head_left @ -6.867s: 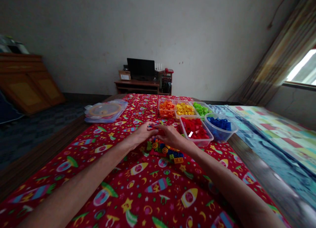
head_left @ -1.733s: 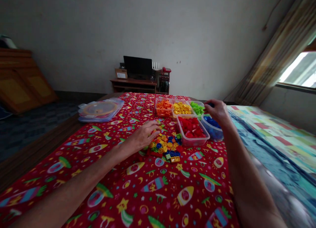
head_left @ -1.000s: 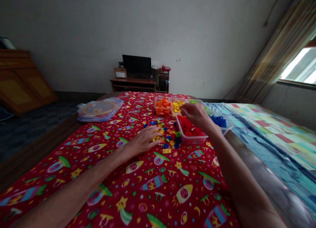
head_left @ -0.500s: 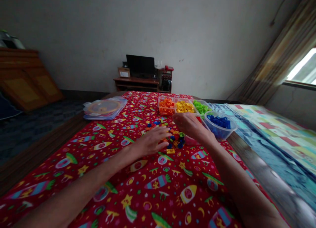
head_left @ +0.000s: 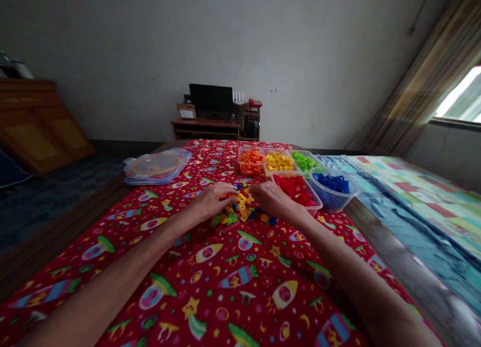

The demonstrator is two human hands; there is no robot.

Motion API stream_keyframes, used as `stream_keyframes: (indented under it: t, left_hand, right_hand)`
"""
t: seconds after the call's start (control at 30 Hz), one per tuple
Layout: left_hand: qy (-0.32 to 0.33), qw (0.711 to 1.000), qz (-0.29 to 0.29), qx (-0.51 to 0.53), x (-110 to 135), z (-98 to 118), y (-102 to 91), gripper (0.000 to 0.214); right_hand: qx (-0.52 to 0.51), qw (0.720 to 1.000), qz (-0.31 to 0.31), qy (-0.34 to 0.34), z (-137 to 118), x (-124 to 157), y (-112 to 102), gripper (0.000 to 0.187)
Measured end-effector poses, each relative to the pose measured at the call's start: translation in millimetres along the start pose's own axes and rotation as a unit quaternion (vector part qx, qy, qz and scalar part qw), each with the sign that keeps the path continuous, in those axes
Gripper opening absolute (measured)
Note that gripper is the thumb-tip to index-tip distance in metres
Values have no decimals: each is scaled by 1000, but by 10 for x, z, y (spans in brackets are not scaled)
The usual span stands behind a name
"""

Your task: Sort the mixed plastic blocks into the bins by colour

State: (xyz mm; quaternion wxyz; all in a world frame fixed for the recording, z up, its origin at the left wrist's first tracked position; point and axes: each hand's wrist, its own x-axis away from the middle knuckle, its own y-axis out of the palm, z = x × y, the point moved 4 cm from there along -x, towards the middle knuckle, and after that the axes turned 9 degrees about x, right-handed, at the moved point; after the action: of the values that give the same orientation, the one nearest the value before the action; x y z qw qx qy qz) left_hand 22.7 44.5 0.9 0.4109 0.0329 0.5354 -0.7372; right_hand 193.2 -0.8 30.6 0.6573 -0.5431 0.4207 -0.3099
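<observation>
A loose pile of mixed plastic building blocks [head_left: 244, 212] in yellow, orange, green, blue and red lies on the red patterned tablecloth [head_left: 259, 287]. At its left side is my left hand [head_left: 215, 199], fingers stretched over the blocks and thumb held apart. My right hand [head_left: 271, 196] reaches into the pile from the right with curled fingers; its fingertips are partly hidden, and whatever they pinch cannot be made out. Just beyond that hand stands a clear tub of red blocks [head_left: 296, 189], partly covered by the wrist.
Behind sit clear tubs of orange blocks [head_left: 251, 159], yellow blocks [head_left: 278, 161] and green blocks [head_left: 303, 161]. A round tub of blue blocks [head_left: 332, 183] is near the right table edge. Stacked plastic lids [head_left: 156, 165] lie at the left. A bed [head_left: 413, 191] adjoins the right.
My left hand has moved left, uncovering more of the pile. My right hand has come down from the tubs to the pile's right side, so the red blocks now show.
</observation>
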Motion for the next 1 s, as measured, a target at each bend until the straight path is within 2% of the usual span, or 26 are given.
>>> stream_keyframes:
  t: [0.1, 0.23, 0.37, 0.5, 0.57, 0.67, 0.77, 0.87, 1.0]
  left_hand:
    - [-25, 999, 20, -13, 24, -127, -24, 29]
    - [2, 1000, -23, -15, 89, -200, 179, 35]
    - [30, 999, -30, 1, 101, -225, 289, 34]
    - [-2, 1000, -2, 6, 62, -249, 160, 33]
    - [-30, 999, 26, 9, 63, -283, 72, 33]
    - [-60, 996, 68, 1, 116, -374, 3, 30]
    - [-64, 993, 93, -23, 199, -487, 23, 29]
    - [-52, 994, 91, -39, 261, -562, 87, 29]
    - [-40, 994, 90, -42, 295, -577, 136, 28]
  right_hand:
    - [-15, 998, -45, -35, -157, 18, 93, 17]
    - [6, 994, -91, -62, -318, 77, 174, 22]
    - [14, 996, -66, -56, -262, 84, 175, 21]
    - [-16, 999, 17, -46, -72, 14, 105, 19]
    - [-30, 999, 36, -27, -11, -68, 93, 24]
    - [-41, 999, 23, -10, -33, -256, 153, 28]
    - [7, 998, -28, -54, -174, -449, 312, 31]
    - [53, 992, -76, -90, -285, -552, 473, 31]
    - [66, 993, -54, -81, -291, -525, 482, 29]
